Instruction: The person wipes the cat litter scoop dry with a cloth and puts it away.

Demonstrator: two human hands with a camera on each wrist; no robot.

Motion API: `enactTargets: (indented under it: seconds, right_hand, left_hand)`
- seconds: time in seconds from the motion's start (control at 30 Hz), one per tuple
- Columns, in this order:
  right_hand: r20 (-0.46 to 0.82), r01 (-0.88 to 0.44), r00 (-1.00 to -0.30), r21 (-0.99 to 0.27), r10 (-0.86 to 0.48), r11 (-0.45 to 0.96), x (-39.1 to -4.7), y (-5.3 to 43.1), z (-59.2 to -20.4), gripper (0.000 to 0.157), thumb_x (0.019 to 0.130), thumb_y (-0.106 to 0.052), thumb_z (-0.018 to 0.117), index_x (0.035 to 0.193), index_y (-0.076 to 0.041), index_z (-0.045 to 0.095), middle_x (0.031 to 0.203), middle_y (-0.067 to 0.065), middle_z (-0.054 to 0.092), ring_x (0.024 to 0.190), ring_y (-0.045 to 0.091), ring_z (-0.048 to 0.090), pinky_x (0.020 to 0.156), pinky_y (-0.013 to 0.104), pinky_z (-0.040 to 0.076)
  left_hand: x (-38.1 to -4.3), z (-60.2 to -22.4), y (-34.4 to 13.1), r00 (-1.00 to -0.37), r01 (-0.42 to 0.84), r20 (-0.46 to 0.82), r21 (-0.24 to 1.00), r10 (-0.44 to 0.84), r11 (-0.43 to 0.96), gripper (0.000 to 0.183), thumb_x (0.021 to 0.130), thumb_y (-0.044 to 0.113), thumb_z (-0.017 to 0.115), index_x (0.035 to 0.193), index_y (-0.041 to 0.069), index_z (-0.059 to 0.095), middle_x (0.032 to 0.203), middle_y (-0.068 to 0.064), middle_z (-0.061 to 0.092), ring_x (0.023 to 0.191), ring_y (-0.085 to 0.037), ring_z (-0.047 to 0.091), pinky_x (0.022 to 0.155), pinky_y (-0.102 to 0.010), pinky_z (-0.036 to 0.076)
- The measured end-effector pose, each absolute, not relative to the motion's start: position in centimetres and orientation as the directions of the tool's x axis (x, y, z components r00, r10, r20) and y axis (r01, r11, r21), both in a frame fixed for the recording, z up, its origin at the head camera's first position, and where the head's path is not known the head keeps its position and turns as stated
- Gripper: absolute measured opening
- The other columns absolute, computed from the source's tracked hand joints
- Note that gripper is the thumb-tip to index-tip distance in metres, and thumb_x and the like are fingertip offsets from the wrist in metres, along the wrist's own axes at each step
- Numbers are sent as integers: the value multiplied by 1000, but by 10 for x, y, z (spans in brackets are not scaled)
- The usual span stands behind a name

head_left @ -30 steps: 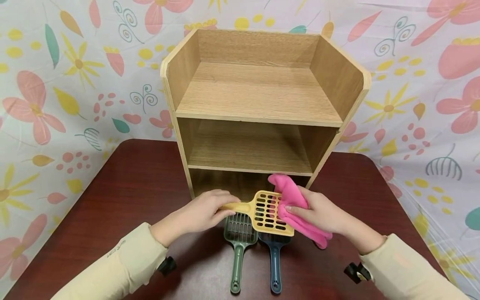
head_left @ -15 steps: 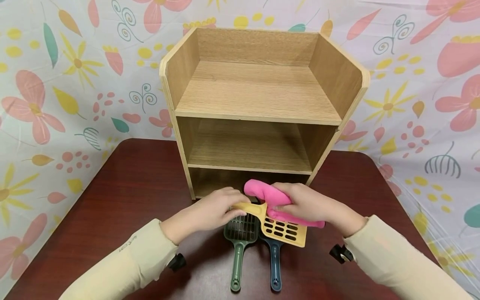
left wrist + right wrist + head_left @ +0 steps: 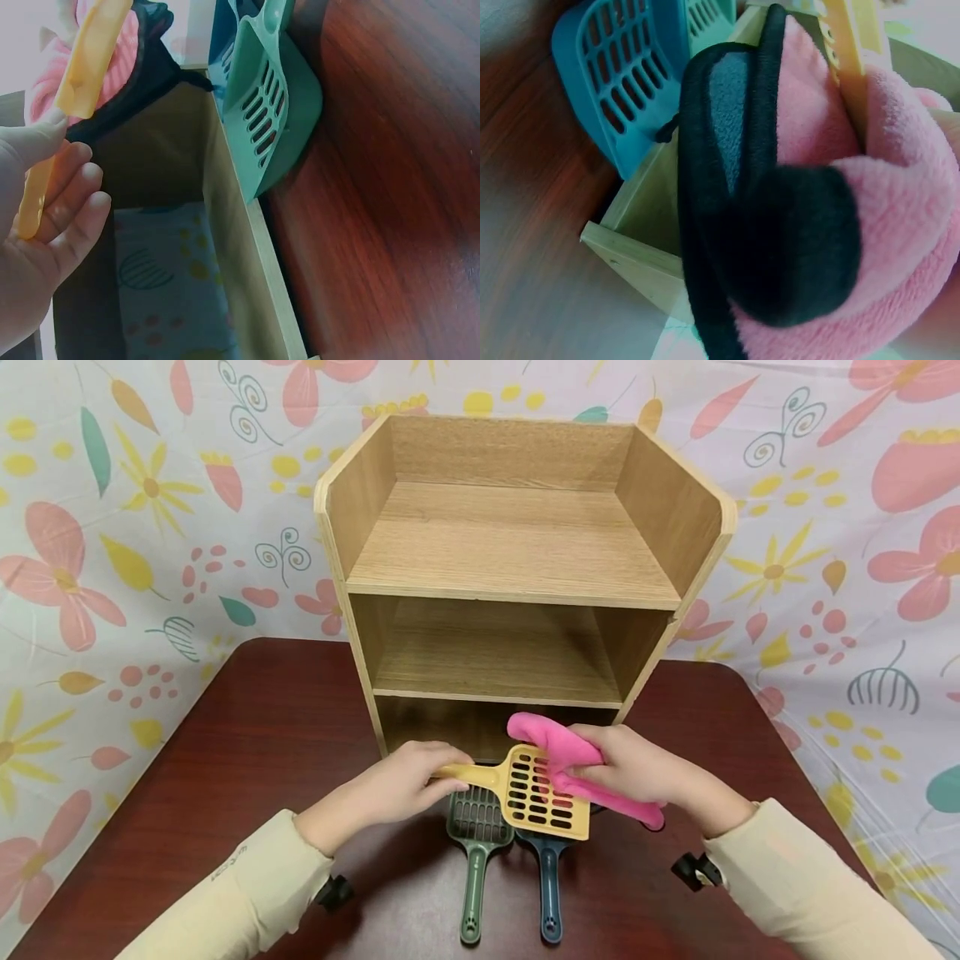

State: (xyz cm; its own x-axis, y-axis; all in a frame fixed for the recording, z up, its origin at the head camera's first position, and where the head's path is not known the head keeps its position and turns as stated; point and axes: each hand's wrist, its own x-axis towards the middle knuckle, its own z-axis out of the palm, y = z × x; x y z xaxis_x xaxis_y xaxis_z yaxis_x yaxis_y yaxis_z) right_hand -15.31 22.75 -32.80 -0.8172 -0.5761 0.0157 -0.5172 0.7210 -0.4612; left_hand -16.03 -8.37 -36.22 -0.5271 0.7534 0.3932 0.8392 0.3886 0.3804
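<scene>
- Yellow slotted scoop (image 3: 507, 781): held crosswise in front of the shelf unit (image 3: 510, 539), handle toward the left hand, head toward the right.
- Left hand (image 3: 408, 781): scoop handle grasped between thumb and fingers, as confirmed in the left wrist view.
- Right hand (image 3: 626, 764): pink cloth (image 3: 558, 752) gripped, bunched, against the slotted head. Pink is seen through some slots; in the right wrist view, the yellow edge is seen between folds. Black edging and a grey-blue patch are noted on the cloth.
- Green scoop (image 3: 474, 860) and blue scoop (image 3: 550, 868): placed side by side below the yellow one, handles pointed toward the person. Both heads are partly covered by it in the head view. A paw mark is borne by each handle end.
- Shelf unit: wooden, stood on the dark red-brown table (image 3: 247, 735); top bounded by raised sides and back.
- Floral backdrop (image 3: 150, 568): hung behind.
</scene>
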Motion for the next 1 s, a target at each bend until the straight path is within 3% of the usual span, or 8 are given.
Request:
enactTargets:
  seconds: [0.57,0.87,1.0]
  right_hand:
    - [39,-546,-808,-424,-588,723,-151,202,-325,26,85,-23,69,111,-21,62,84,-11,63,76,6,55,71,25,47]
    - [108,-408,-902,-524,-417,748,-136,213,-332,14,83,-22,72,93,-20,62,72,-8,58,66,8,52,58,22,45]
    - [96,-285,-951,-647,-295,707,-130,216,-335,20,83,-17,71,101,-15,63,73,0,59,63,11,55,55,24,48]
  left_hand:
    - [-162,-357,-67,-512,851,367,344,777,398,20,90,21,65,106,9,65,99,0,67,94,-13,63,84,-28,51]
    - [-161,-362,-84,-535,842,427,343,729,417,21,88,20,66,106,8,65,98,-1,68,90,-12,63,80,-27,52]
    - [-161,-362,-86,-531,847,462,320,710,425,22,87,20,67,105,8,65,97,-1,68,87,-12,63,78,-28,52]
